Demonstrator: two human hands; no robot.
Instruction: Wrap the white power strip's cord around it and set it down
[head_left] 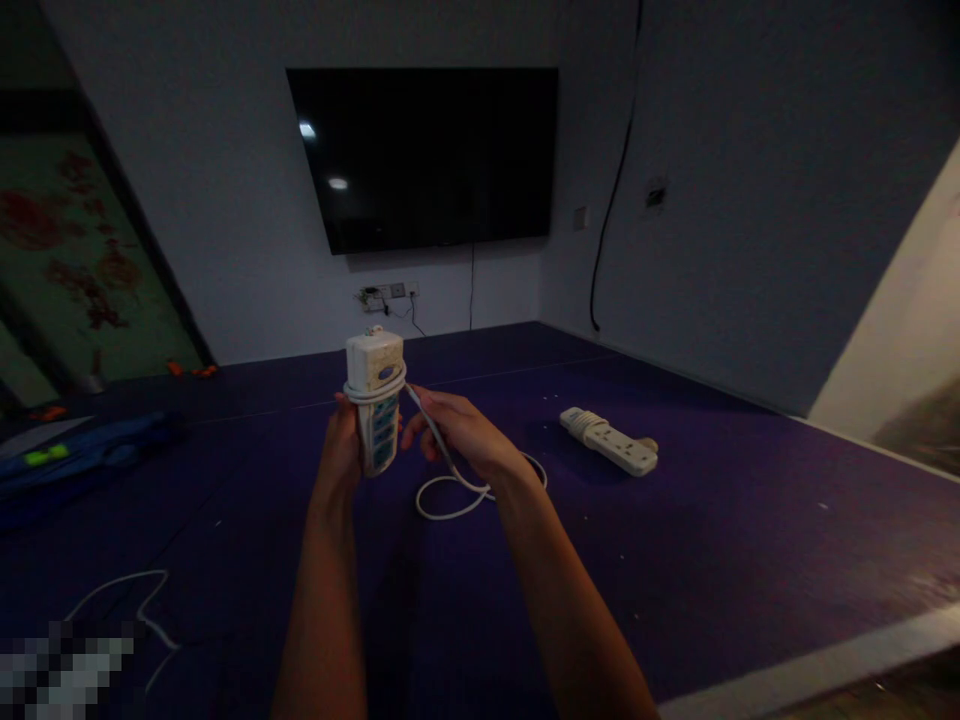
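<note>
A white power strip (379, 440) with blue-green socket faces stands upright in my left hand (343, 440), whose fingers wrap round its side. At its upper end is a bulky white block with a yellowed label. White cord (439, 430) circles the strip just below that block. From there it runs down past my right hand (457, 430), which has its fingers curled around or against it, and lies in loose loops on the purple surface. Off to the right rests a second white power strip (616, 446) with its own cord wound round one end.
A dark television (427, 155) hangs on the wall above sockets (394, 292) with plugged-in cables. A black cable (615, 190) trails down the right wall. A blue item (97, 445) lies at left, and a thin white cable (154, 610) lies front left on the purple surface (712, 570).
</note>
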